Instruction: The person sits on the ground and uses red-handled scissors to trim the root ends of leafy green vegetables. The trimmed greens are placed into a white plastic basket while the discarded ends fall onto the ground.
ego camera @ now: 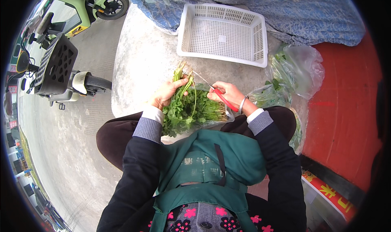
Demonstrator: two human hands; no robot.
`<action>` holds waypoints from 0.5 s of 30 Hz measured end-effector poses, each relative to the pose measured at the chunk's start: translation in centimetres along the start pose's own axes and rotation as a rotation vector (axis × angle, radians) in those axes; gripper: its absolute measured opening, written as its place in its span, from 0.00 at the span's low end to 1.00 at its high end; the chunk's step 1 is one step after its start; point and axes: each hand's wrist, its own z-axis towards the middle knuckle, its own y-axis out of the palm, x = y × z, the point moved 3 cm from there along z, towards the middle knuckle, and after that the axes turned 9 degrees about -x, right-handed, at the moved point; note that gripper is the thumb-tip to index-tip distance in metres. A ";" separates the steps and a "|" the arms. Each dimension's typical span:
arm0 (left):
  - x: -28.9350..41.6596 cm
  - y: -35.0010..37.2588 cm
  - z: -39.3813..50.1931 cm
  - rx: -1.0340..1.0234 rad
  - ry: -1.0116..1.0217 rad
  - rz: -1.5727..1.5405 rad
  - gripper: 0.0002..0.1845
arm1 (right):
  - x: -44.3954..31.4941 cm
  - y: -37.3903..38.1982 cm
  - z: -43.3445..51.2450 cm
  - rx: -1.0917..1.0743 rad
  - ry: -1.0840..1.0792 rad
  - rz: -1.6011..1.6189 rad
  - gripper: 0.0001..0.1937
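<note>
My left hand [167,92] is closed around a small bunch of leafy green stems [180,74], their pale root ends pointing away from me. In my right hand [227,94] is a pair of scissors [224,100] with red handles; the tips reach close to the stems' root ends. Below and between my hands lies a larger heap of the same leafy greens [210,110], probably coriander or celery, on clear plastic, with its roots towards the right. Part of the heap is hidden behind the held bunch.
A white plastic basket [221,60] stands beyond my hands, beside a blue patterned cloth [317,21]. Clear plastic bags of greens [272,93] lie at right, near a red surface [342,110]. Two parked electric scooters, one with a black basket [55,67], are at left. My knees flank the heap.
</note>
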 end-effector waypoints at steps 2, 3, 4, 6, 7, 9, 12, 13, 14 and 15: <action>-0.1 -0.2 0.0 0.001 -0.042 -0.054 0.17 | -0.4 -0.2 -0.2 0.006 0.025 -0.026 0.19; 0.0 -0.2 0.0 -0.015 -0.026 -0.045 0.16 | -0.9 -0.2 -0.4 0.014 -0.030 -0.022 0.19; 0.0 -0.2 0.1 -0.012 -0.024 -0.038 0.16 | -1.3 -0.3 -0.6 0.030 -0.039 -0.028 0.19; -0.1 -0.2 0.2 0.016 -0.012 -0.004 0.14 | -2.0 -0.1 -1.1 0.028 -0.025 0.057 0.19; 0.0 -0.2 0.3 0.043 -0.002 0.022 0.14 | -2.1 0.0 -1.6 0.010 -0.002 0.148 0.19; 0.0 0.1 0.4 0.069 0.031 0.055 0.13 | -2.3 0.6 -1.6 -0.046 0.014 0.220 0.19; 0.2 0.5 0.5 0.086 0.056 0.050 0.13 | -1.9 1.6 -1.0 -0.093 0.012 0.152 0.19; 0.1 0.6 0.4 0.109 0.038 0.030 0.14 | -1.5 1.6 -0.7 -0.071 0.023 0.118 0.19; 0.1 0.7 0.2 0.142 0.015 0.002 0.15 | -1.1 1.6 -0.6 -0.050 0.035 0.084 0.19; 0.2 0.9 0.1 0.131 0.022 -0.014 0.15 | -0.6 1.5 -0.5 -0.027 0.085 0.054 0.19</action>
